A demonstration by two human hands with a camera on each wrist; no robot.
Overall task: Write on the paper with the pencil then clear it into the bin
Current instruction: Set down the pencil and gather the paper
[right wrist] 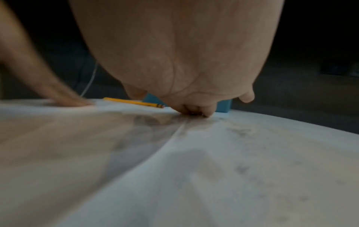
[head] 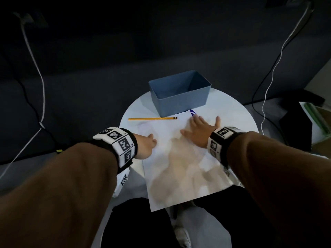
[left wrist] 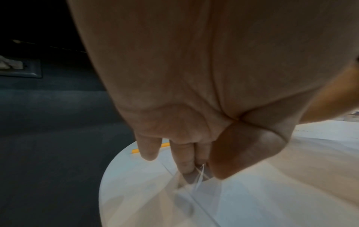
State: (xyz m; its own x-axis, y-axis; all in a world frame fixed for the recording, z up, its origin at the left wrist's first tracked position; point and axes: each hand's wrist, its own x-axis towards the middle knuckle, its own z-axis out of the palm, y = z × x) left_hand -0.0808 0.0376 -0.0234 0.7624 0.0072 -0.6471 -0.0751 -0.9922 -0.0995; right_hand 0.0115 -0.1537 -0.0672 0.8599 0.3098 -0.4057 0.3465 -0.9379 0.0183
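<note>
Head view: your right hand [head: 200, 130] lies flat, fingers spread, on the paper [head: 179, 169]; left hand [head: 146, 146] pinches its edge. Gather it inward, away from the bin [head: 179, 102].

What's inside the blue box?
Nothing shows inside the blue bin: only its bare far wall and some floor are seen. The near wall hides the floor's front part. The pencil lies outside it, on the table.

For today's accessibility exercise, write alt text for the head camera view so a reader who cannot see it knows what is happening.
Two hands rest on a white sheet of paper on a round white table: the right hand lies flat with fingers spread, the left hand holds the sheet's left edge. A yellow pencil lies untouched beside an open blue bin behind the paper.
</note>
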